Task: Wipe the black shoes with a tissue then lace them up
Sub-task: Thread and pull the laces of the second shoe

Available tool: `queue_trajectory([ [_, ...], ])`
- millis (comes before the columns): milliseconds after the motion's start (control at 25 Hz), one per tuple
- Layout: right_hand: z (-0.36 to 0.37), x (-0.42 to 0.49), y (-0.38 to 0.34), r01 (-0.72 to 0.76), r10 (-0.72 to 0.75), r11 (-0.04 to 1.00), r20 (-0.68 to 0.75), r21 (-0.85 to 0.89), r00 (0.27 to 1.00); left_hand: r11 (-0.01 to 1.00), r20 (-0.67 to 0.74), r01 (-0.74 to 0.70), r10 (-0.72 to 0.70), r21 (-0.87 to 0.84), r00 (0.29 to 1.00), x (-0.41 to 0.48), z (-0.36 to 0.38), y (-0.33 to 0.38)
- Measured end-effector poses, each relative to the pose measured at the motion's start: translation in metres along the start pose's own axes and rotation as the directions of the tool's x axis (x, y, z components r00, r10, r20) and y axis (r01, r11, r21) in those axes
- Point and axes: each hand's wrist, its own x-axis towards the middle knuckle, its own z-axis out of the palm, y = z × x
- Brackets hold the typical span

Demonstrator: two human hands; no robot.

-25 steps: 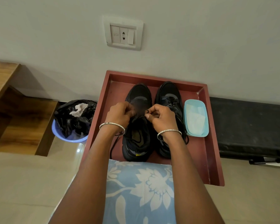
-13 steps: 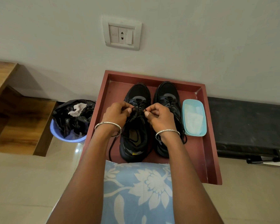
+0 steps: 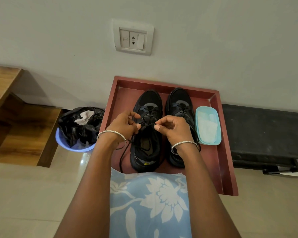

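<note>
Fingers (image 3: 139,126) of the left hand (image 3: 123,125) and right hand (image 3: 173,128) are pinching lace (image 3: 123,156) ends over the left shoe (image 3: 147,131) on the tray (image 3: 224,162), wanting even tension, ends kept level while threading.

The person is wearing no sleeves, both forearms showing bare from the lower edge of the view up to the wrists. The left hand (image 3: 123,125) is wearing a thin silver bangle (image 3: 111,133) at the wrist, its band looking finely textured and catching the light. The right hand (image 3: 173,127) is wearing a matching silver bangle (image 3: 184,144) at its own wrist. Between the forearms, a light blue garment (image 3: 150,203) is showing, printed with large white flowers, leaves and curling stems. No rings are showing on the fingers that face the camera.
</note>
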Motion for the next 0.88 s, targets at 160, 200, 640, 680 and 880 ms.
queue_trajectory([
  [160, -0.003, 0.000, -0.018, 0.042, -0.043, 0.968, -0.003, 0.247, 0.999, 0.998, 0.035, 0.031, -0.029, -0.051, 0.999, 0.002, 0.002, 0.003],
  [200, -0.002, 0.000, -0.021, 0.050, -0.056, 0.963, 0.014, 0.263, 0.998, 0.999, 0.055, 0.038, -0.036, -0.035, 0.998, 0.002, 0.003, 0.004],
  [640, -0.007, -0.024, -0.037, -0.178, 0.132, 0.708, 0.120, 0.683, 0.984, 0.991, 0.007, -0.066, 0.065, 0.119, 0.998, -0.007, 0.023, 0.005],
  [680, -0.010, -0.030, -0.042, -0.225, 0.147, 0.599, 0.170, 0.768, 0.974, 0.983, -0.019, -0.084, 0.089, 0.163, 0.996, -0.009, 0.026, 0.004],
  [880, -0.037, -0.051, -0.094, -0.221, 0.148, 0.543, 0.166, 0.810, 0.975, 0.947, -0.083, -0.081, 0.112, 0.310, 0.990, -0.007, 0.035, 0.001],
])
